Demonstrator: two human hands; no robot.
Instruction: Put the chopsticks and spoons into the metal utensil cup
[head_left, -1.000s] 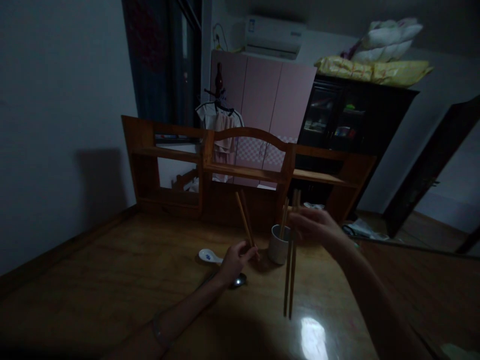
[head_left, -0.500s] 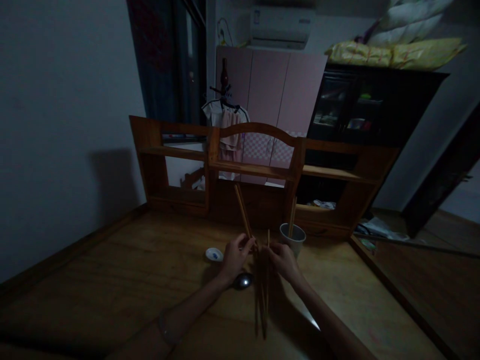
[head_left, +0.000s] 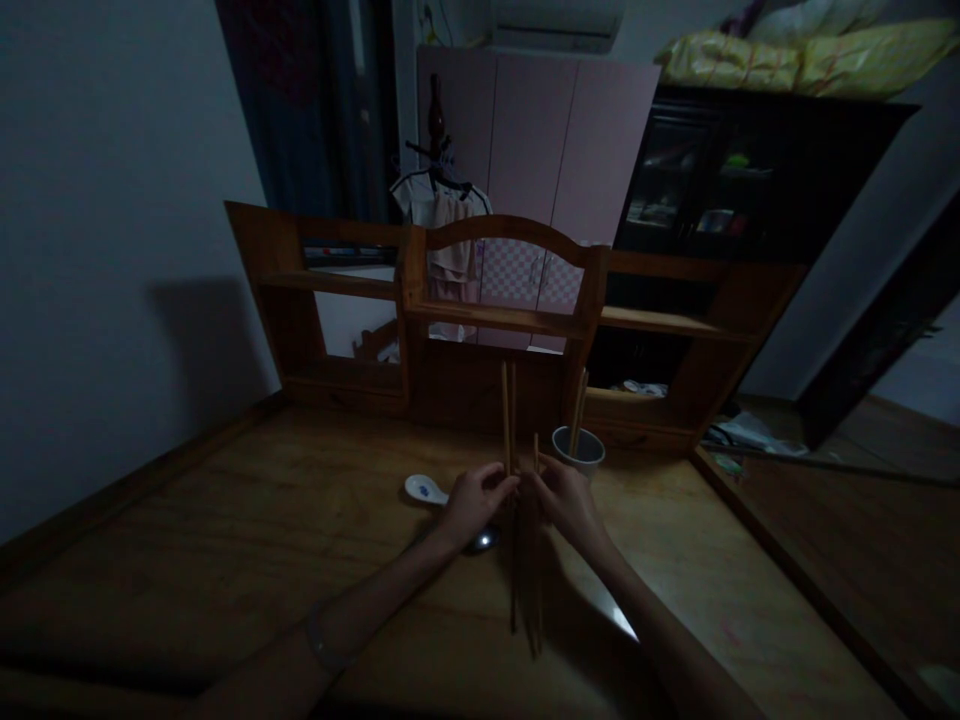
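My left hand [head_left: 474,500] is closed around a pair of wooden chopsticks [head_left: 508,415] that stand upright above it. My right hand [head_left: 562,496] is closed on another pair of chopsticks [head_left: 535,600] whose long ends reach down toward me over the table. The two hands are close together, almost touching. Just behind my right hand stands a white cup [head_left: 577,455] with chopsticks [head_left: 578,412] sticking out of it. A white ceramic spoon [head_left: 422,489] lies left of my left hand, and a metal spoon [head_left: 482,541] lies partly hidden under it.
The wooden table [head_left: 262,560] carries a wooden shelf unit [head_left: 495,320] along its far edge. A bright glare patch [head_left: 611,610] lies on the table beside my right forearm. A dark cabinet [head_left: 735,200] and a pink wardrobe [head_left: 540,150] stand beyond.
My right hand has come down from beside the cup and joined my left hand with its chopsticks. The left hand's chopsticks have swung from leaning left to upright.
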